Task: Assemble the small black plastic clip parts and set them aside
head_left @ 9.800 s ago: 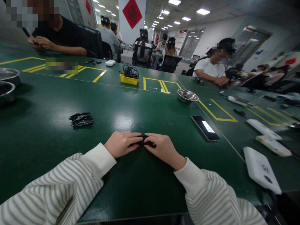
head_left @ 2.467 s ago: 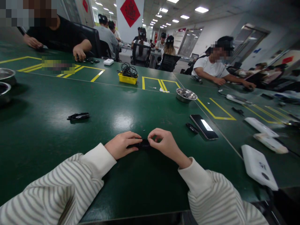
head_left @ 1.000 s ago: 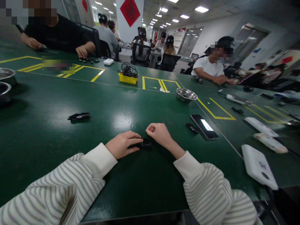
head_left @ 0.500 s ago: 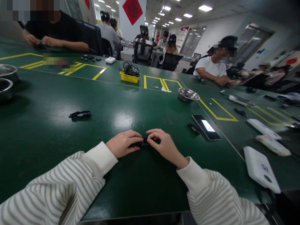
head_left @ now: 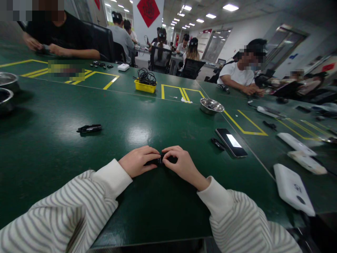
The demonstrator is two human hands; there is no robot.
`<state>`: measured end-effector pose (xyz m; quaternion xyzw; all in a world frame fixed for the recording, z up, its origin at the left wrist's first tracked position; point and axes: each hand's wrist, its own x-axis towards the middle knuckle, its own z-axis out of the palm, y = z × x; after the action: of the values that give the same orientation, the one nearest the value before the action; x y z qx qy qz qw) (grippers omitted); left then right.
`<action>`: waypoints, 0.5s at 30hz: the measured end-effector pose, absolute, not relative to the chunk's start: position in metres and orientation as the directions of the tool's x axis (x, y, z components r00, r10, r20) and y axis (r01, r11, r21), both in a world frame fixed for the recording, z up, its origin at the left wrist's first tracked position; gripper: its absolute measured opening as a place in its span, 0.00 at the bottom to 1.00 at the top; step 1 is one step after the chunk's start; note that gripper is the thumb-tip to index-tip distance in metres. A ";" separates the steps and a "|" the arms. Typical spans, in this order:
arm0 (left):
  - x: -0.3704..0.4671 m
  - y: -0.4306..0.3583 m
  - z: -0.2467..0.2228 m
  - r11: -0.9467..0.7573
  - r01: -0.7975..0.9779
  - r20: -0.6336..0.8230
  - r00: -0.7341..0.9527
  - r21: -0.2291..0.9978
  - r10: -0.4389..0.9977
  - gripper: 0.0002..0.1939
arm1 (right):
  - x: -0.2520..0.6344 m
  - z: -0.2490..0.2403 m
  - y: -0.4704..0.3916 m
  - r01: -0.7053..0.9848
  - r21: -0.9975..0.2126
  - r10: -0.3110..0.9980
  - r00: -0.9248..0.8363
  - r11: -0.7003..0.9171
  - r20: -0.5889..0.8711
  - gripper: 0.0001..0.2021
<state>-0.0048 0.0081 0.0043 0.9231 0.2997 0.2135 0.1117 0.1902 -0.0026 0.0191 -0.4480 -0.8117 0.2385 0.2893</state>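
Observation:
Low over the green table (head_left: pixel 150 211), my left hand (head_left: pixel 138 161) is closed around a small black part (head_left: pixel 159 160), mostly covered by the fingers, so its kind does not show. My right hand (head_left: pixel 181 163) meets it from the right, thumb and index finger curled into a ring and pinching at the part's right end. What exactly sits between those fingertips is hidden. Left of my hands lies a glossy black pen-like piece (head_left: pixel 89 128). To the right, a second black piece (head_left: pixel 218 144) rests beside a phone (head_left: pixel 231 142) with a lit screen.
A steel bowl (head_left: pixel 211 106) with small dark items stands beyond the phone. Farther back is a yellow tray (head_left: pixel 145 86) of black cables. White power banks (head_left: pixel 293 189) lie along the right. Yellow tape marks the table. Co-workers sit across from me.
My right hand has shifted slightly left, bringing its fingertips closer to my left hand and the black part. My left hand stays in place.

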 end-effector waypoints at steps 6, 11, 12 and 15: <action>-0.005 0.008 0.004 -0.804 0.506 0.319 0.741 0.313 0.591 0.13 | 0.189 0.019 -0.003 0.590 -0.624 0.848 -0.462 0.513 0.260 0.02; -0.006 0.008 0.002 -0.810 0.512 0.318 0.747 0.287 0.585 0.14 | 0.189 0.019 -0.002 0.603 -0.600 0.840 -0.479 0.526 0.255 0.02; -0.006 0.008 0.002 -0.809 0.514 0.317 0.747 0.283 0.585 0.14 | 0.189 0.019 -0.003 0.613 -0.590 0.842 -0.473 0.526 0.259 0.02; -0.006 0.008 0.003 -0.804 0.533 0.312 0.742 0.264 0.594 0.13 | 0.187 0.020 -0.005 0.648 -0.547 0.845 -0.455 0.530 0.279 0.02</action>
<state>-0.0061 0.0076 0.0030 0.9298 0.3029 0.1935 0.0792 0.1874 -0.0053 0.0204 -0.4483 -0.8328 0.1848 0.2670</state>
